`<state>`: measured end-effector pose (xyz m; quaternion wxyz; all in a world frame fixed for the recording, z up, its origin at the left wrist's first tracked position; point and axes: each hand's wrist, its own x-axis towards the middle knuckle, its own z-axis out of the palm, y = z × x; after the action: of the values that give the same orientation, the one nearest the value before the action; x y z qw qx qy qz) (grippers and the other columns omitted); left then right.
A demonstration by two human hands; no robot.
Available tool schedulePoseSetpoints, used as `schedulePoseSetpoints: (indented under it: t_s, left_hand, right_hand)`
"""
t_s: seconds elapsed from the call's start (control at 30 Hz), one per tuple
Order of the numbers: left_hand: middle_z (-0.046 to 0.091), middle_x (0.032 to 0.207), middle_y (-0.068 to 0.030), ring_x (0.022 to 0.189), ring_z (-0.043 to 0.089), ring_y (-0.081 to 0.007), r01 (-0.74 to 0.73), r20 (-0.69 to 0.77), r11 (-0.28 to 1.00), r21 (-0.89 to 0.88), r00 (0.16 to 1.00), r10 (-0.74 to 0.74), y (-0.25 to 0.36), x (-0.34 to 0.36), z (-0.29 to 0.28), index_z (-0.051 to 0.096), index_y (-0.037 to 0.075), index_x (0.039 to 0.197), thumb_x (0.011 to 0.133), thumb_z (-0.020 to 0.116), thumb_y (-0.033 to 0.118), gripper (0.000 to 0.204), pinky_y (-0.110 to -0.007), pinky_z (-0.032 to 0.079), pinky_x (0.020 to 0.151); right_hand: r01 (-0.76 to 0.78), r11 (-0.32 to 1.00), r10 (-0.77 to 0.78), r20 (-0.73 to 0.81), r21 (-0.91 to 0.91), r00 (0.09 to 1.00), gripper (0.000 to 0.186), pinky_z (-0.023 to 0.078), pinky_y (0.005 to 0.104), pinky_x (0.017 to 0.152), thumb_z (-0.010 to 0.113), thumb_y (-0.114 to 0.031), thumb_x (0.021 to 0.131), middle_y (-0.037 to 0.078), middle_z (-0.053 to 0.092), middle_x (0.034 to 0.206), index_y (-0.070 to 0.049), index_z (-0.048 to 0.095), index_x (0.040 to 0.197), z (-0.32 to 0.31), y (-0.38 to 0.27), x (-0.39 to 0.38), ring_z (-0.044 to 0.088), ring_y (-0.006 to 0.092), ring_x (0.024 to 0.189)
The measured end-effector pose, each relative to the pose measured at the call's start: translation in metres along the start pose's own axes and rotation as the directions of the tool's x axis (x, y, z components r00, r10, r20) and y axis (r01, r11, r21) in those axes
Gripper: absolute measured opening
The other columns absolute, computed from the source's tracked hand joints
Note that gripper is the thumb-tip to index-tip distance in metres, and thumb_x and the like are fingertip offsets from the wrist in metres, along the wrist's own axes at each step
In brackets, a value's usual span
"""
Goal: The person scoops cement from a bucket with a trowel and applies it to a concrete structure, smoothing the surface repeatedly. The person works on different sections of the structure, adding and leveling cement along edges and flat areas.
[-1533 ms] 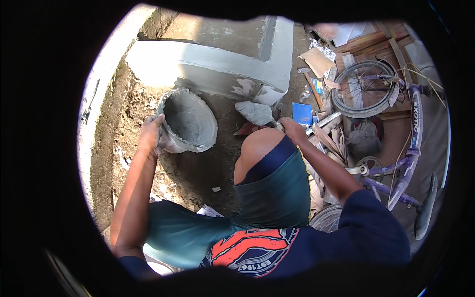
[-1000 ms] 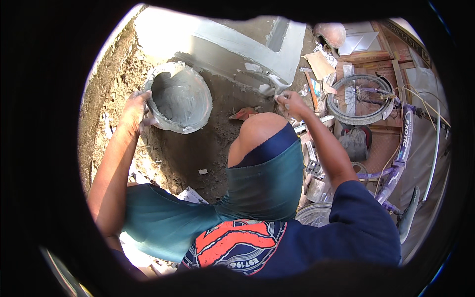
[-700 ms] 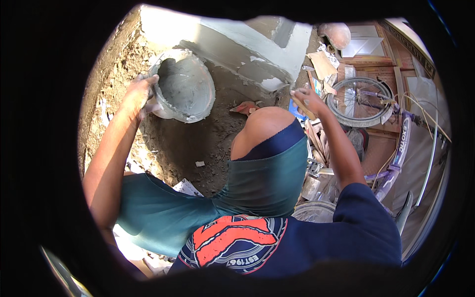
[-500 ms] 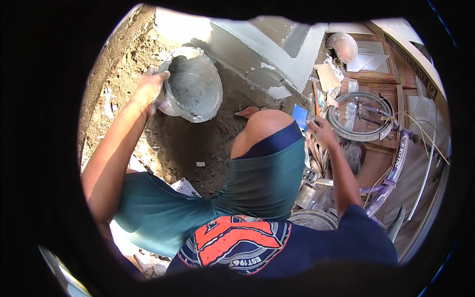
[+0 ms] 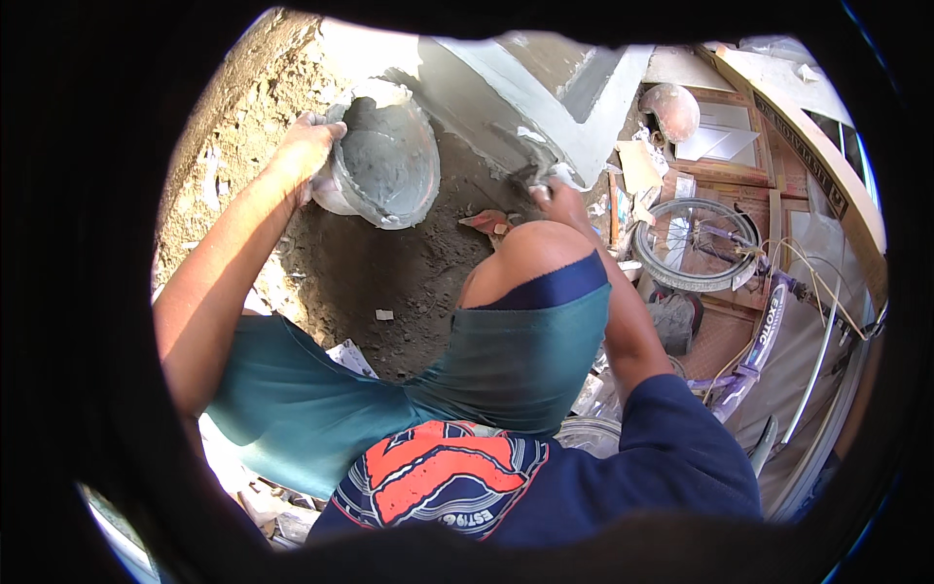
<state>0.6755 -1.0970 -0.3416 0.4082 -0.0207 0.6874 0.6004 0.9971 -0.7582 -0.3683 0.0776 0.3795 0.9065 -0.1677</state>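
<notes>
My left hand [image 5: 305, 154] is closed on the left edge of a round bucket [image 5: 428, 165]. The bucket is crusted with grey mortar and tipped so that its mouth faces me, with wet grey mortar [image 5: 384, 161] lining the inside. Beyond my raised knee, my right hand [image 5: 562, 202] is closed around a flat trowel-like tool [image 5: 530, 175], mostly hidden and blurred. The tool is up against the lower edge of the grey plastered surface [image 5: 477, 107], where pale mortar shows.
Bare soil [image 5: 379, 282] lies below the bucket, with a reddish shard [image 5: 482, 222] by my knee. On the right are a bicycle wheel [image 5: 637, 243], a purple bicycle frame [image 5: 757, 355], a rounded helmet-like shell [image 5: 671, 112], cardboard scraps [image 5: 638, 165] and a long wooden board [image 5: 793, 127].
My right hand has swung left and forward from beside the wheel to the plastered surface, carrying the flat tool. My left hand still holds the bucket, almost unmoved.
</notes>
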Motion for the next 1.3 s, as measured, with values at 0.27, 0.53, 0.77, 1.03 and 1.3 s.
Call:
schedulePoseSetpoints:
  t_s: [0.27, 0.53, 0.77, 1.03, 1.3]
  left_hand:
    - [0.066, 0.118, -0.0174, 0.104, 0.068, -0.0290, 0.031, 0.047, 1.000, -0.003, 0.998, -0.030, -0.001, 0.001, -0.008, 0.054, 0.002, 0.134, 0.101, 0.067, 0.020, 0.040, -0.050, 0.064, 0.075]
    - [0.068, 0.104, -0.0157, 0.086, 0.069, -0.0254, -0.057, 0.072, 0.993, 0.100, 0.996, 0.050, 0.000, 0.004, 0.009, 0.058, -0.001, 0.124, 0.100, 0.069, 0.021, 0.034, -0.043, 0.062, 0.060]
    - [0.063, 0.094, -0.0067, 0.082, 0.060, -0.0181, -0.076, 0.072, 0.992, 0.105, 0.995, 0.068, -0.013, 0.009, -0.008, 0.060, 0.006, 0.116, 0.100, 0.068, 0.024, 0.025, -0.037, 0.057, 0.060]
    - [0.064, 0.112, -0.0039, 0.098, 0.063, -0.0170, 0.065, 0.037, 0.990, 0.122, 0.997, -0.070, -0.004, -0.005, -0.022, 0.059, 0.015, 0.125, 0.102, 0.064, 0.030, 0.028, -0.034, 0.061, 0.062]
    - [0.063, 0.123, -0.0055, 0.108, 0.063, -0.0212, 0.039, 0.084, 0.994, 0.098, 0.995, -0.047, 0.002, -0.015, -0.007, 0.057, 0.013, 0.130, 0.102, 0.065, 0.029, 0.034, -0.038, 0.062, 0.072]
  right_hand:
    - [0.004, 0.992, -0.008, 0.028, 0.126, 1.000, 0.038, 0.053, 0.0428, 0.075, 0.067, -0.038, 0.098, 0.019, 0.073, 0.082, -0.002, 0.074, 0.110, -0.082, 0.001, -0.029, 0.068, 0.0287, 0.075]
    - [0.155, 0.917, -0.088, 0.194, -0.366, 0.977, 0.040, 0.058, 0.0546, 0.089, 0.063, -0.039, 0.101, 0.027, 0.076, 0.101, -0.002, 0.070, 0.116, -0.088, 0.015, -0.065, 0.073, 0.0456, 0.096]
    - [0.085, 0.926, -0.047, 0.112, -0.367, 0.993, 0.036, 0.057, 0.0559, 0.086, 0.058, -0.040, 0.104, 0.030, 0.074, 0.102, -0.004, 0.061, 0.111, 0.008, 0.085, -0.058, 0.073, 0.0457, 0.099]
    - [-0.030, 0.986, 0.011, -0.119, -0.166, 0.993, 0.042, 0.054, 0.0562, 0.087, 0.060, -0.045, 0.104, 0.028, 0.073, 0.102, -0.004, 0.067, 0.113, -0.005, 0.105, -0.060, 0.070, 0.0486, 0.100]
    - [-0.080, 0.995, 0.071, -0.166, -0.052, 0.984, 0.047, 0.056, 0.0499, 0.086, 0.065, -0.047, 0.101, 0.027, 0.074, 0.096, -0.010, 0.071, 0.129, -0.066, 0.124, -0.103, 0.073, 0.0456, 0.093]
